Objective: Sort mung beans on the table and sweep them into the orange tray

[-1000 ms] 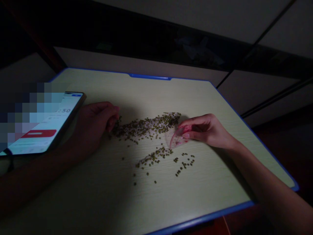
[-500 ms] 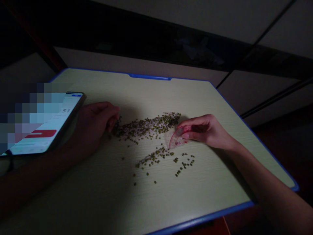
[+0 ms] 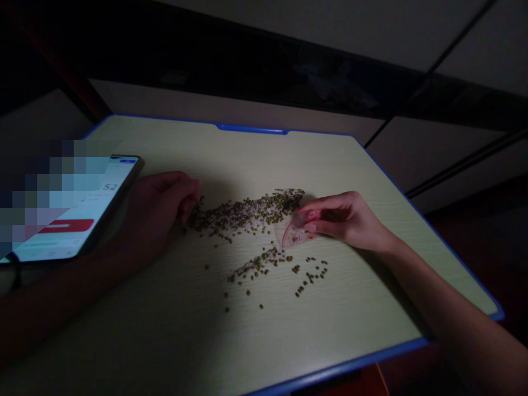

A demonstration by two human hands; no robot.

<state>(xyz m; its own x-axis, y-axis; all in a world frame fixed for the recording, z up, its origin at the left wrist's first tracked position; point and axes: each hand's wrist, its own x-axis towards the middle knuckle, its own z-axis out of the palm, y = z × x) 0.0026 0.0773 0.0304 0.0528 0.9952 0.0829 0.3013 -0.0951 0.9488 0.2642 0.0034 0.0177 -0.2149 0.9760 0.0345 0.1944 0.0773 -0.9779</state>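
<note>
My right hand pinches a small clear plastic bag with a red curved line near its mouth. The bag rests low over the table, its mouth facing left beside the grains. My left hand is closed, fingers curled, at the left end of a long pile of green mung beans mixed with pale grains; whatever its fingers hold is hidden. Nearer to me lies a smaller strip of the same mix. Loose mung beans are scattered to its right, with several more in front.
A lit phone showing a running timer lies at the table's left, partly blurred out, close to my left forearm. The pale wood-grain table has a blue edge. Behind it stands a light cabinet with a dark band. The room is dim.
The bag and my right fingers have shifted very slightly left. My left hand stays in place, and the grains look unchanged. The phone's timer has counted up from 50 to 52.
</note>
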